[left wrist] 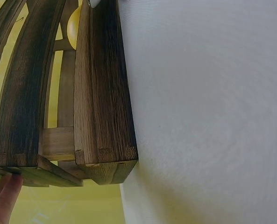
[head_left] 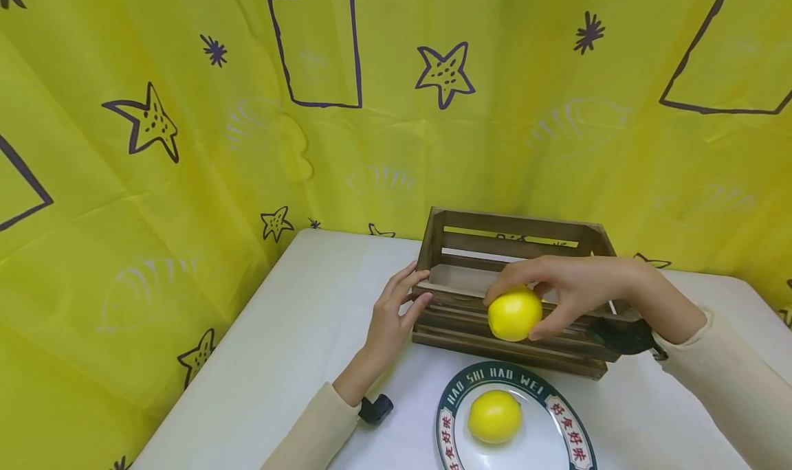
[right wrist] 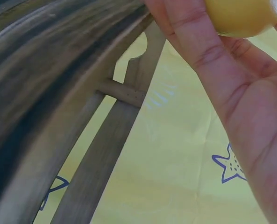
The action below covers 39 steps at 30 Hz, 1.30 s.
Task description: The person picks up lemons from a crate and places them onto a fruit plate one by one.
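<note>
My right hand [head_left: 575, 288] pinches a yellow lemon [head_left: 515, 314] between thumb and fingers, at the front rim of a dark wooden slatted crate [head_left: 507, 346]. In the right wrist view the lemon [right wrist: 245, 16] shows at the top, with the hand [right wrist: 222, 70] around it. My left hand [head_left: 396, 308] rests on the crate's left front corner, its fingers on the end and its thumb at the front. From the left wrist, fingertips [left wrist: 14, 182] touch the end of a slat. A second lemon [head_left: 495, 417] lies on a white plate [head_left: 538, 449] with a green lettered rim.
The crate stands on a white table [head_left: 266, 360], near its far edge. Behind hangs a yellow curtain [head_left: 383, 140] with dark drawn stars and frames. The plate sits just in front of the crate. Dark bands [head_left: 375, 409] are on both wrists.
</note>
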Tool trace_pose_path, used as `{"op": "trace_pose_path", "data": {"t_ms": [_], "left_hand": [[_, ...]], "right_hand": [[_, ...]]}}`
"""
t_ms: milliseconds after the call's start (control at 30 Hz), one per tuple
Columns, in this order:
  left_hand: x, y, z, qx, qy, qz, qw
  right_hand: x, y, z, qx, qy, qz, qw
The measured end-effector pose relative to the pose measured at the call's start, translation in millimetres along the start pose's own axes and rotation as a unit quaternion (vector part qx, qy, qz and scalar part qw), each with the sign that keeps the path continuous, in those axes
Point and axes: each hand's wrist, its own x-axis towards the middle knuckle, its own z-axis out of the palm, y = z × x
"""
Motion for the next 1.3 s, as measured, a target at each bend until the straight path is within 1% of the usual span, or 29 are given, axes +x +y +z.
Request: {"op": "trace_pose_path", "data": {"t_ms": [200,367,467,700,800,867,1033,1200,1300], "left_hand": [[0.4,0.6,-1.7,0.001,-0.001,-0.004,1.0],[0.1,-0.2,-1.6,-0.001,0.0,-0.003,1.0],[-1.0,0.0,-1.8,-0.001,0.002,-0.001,1.0],[-0.8,0.2,-1.4,0.002,0.0,0.0,1.0],[-0.2,0.4,-1.2,0.003,0.0,-0.003,1.0],[0.2,0.6,-1.1,0.003,0.0,-0.003,1.0],[0.1,0.5,-0.9,0.006,0.0,-0.003,1.0],[-0.2,0.9,-0.8,0.004,-0.001,-0.006,1.0],[-0.2,0.6,-0.7,0.003,-0.003,-0.009,0.9999]], "right_hand": [[-7.6,-1,8,-0.01,0.014,-0.022,0.9996],[-12.4,-2,16,-0.009,0.022,-0.015,0.9996],[-14.2,-2,20,-0.003,0.019,-0.013,0.9997],[-20.0,-2,28,-0.035,0.025,-0.034,0.9985],[-24.2,0,36,-0.026,0.021,-0.042,0.9986],[-27.3,1,41,-0.038,0.02,-0.051,0.9978],[-34.4,4,53,-0.042,0.019,-0.06,0.9971],[-40.6,6,66,-0.026,0.018,-0.049,0.9983],[-43.6,8,75,-0.007,0.014,-0.043,0.999]]}}
